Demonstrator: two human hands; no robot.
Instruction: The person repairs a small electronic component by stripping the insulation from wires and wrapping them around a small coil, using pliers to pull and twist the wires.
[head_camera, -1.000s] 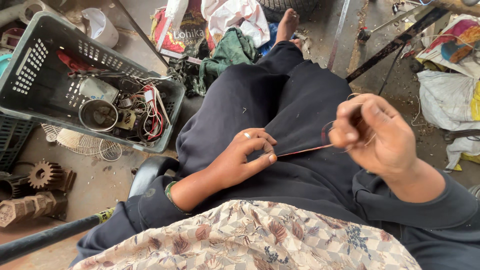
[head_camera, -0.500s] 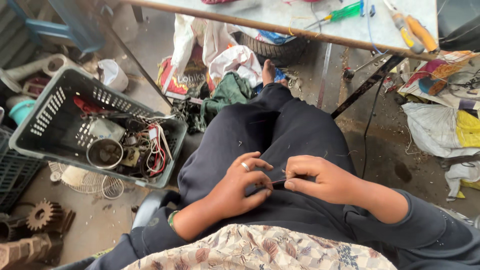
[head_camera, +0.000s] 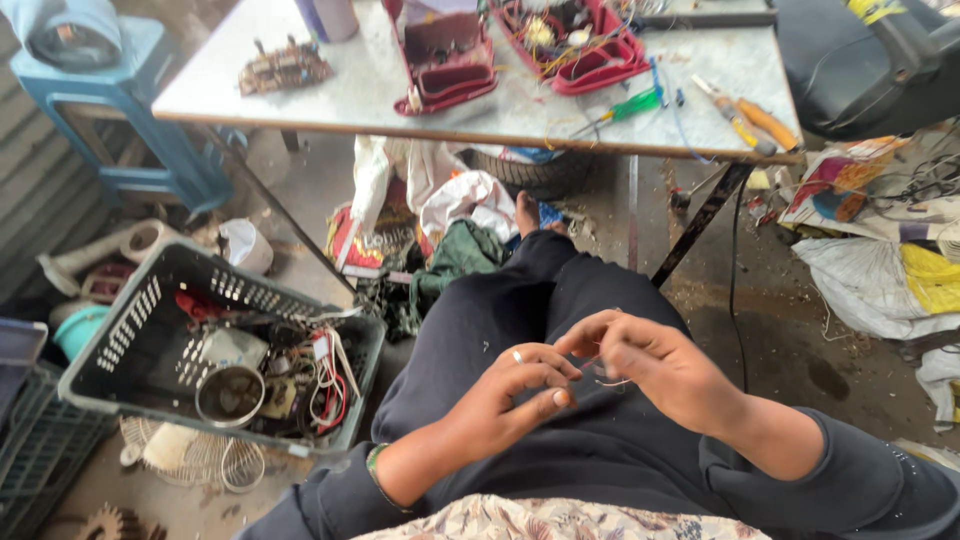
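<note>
Left hand and right hand together over dark-trousered lap, fingertips pinching thin pale bare wire strand between them; twisting apparently mid-way, grey plastic parts basket untouched at left.

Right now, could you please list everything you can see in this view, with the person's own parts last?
thin wire: one, pale, between the fingertips of both hands over the lap
basket: one, grey plastic, on the floor at left, holding wires and metal parts
metal cup: one, dull grey, inside the basket
table: one, grey top, ahead of the person
red housings: two, red, on the table
screwdriver: one, green handle, on the table
pliers: one, orange handles, table's right edge
stool: one, blue, far left
green cloth: one, on the floor under the table
left hand: one, ring on a finger, pinching the wire
right hand: one, pinching the wire
</note>
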